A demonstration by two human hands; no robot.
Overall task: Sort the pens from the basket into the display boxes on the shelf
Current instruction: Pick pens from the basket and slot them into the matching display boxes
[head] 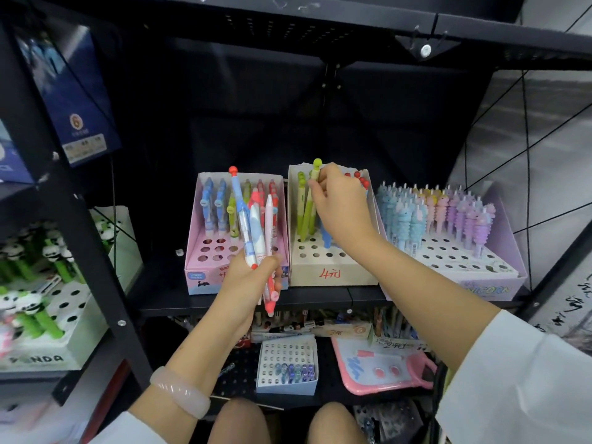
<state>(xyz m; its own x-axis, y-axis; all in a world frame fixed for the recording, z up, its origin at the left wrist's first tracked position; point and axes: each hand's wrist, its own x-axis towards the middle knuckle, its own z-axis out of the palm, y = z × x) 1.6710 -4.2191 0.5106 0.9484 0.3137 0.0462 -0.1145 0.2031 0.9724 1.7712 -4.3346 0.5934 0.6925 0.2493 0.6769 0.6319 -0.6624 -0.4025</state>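
Observation:
My left hand (pixel 248 277) grips a bundle of pens (pixel 256 232) in blue, white, red and pink, upright in front of the pink display box (pixel 195 267). My right hand (pixel 339 203) pinches a green pen (pixel 310 200) with a round green cap, its lower end down among the holes of the beige display box (pixel 333 274). Other green pens stand at that box's left, red-capped ones at its back right. The pink box holds blue, green and red pens in its back rows. The basket is not in view.
A lilac box (pixel 499 283) of pastel unicorn pens stands at the right on the same black shelf (pixel 320 299). A panda pen box (pixel 48 347) sits on the left rack. Below are a small white holed box (pixel 288 363) and a pink board (pixel 381 366). A black upright (pixel 96 251) stands left.

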